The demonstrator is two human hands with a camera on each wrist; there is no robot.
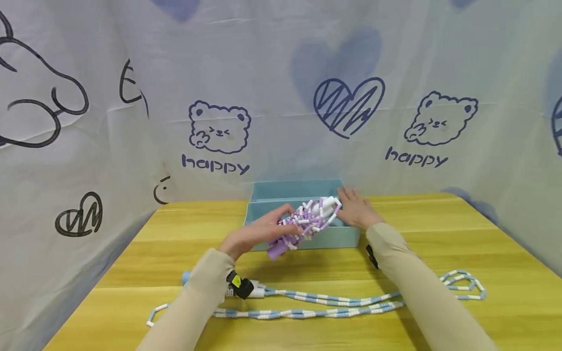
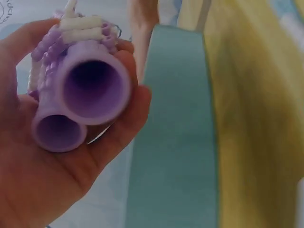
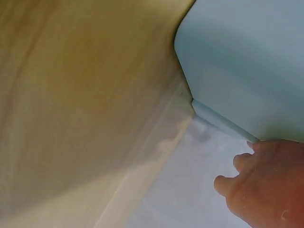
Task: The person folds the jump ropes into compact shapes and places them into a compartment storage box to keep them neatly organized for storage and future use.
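Left hand (image 1: pixel 252 234) grips a bundled purple-and-white beaded plastic skipping rope (image 1: pixel 303 223), fingers (image 2: pixel 121 102) and thumb curled round its two purple tube handles (image 2: pixel 83 107) (open handle ends face the left wrist camera). The bundle hangs over the front wall of an open pale-blue rectangular plastic box (image 1: pixel 307 238), which sits at 12 o'clock on the yellow wood-grain counter (image 1: pixel 439 229), against the backdrop.

Right hand (image 1: pixel 356 210) lies at the 3 o'clock end of the bundle, fingers fairly straight and spread, touching the white handle end by the box's right edge; no curl round anything shows. In the right wrist view the fingertips (image 3: pixel 240 161) sit beside the box corner (image 3: pixel 247 61), somewhat bent (blurred, so contact there can't be told).

At 6 o'clock, a blue-and-white beaded skipping rope (image 1: pixel 333 303) stretches across the counter under both beige sleeves, looping at 4 o'clock; its handle lies by the left wrist, next to a black strap with a yellow tab (image 1: pixel 239 284).

The backdrop is a white printed cloth (image 1: pixel 281 97) with navy bear outlines, scribbled hearts and the word "happy" (image 1: pixel 215 165) readable twice (second one at 2 o'clock (image 1: pixel 416 157)).
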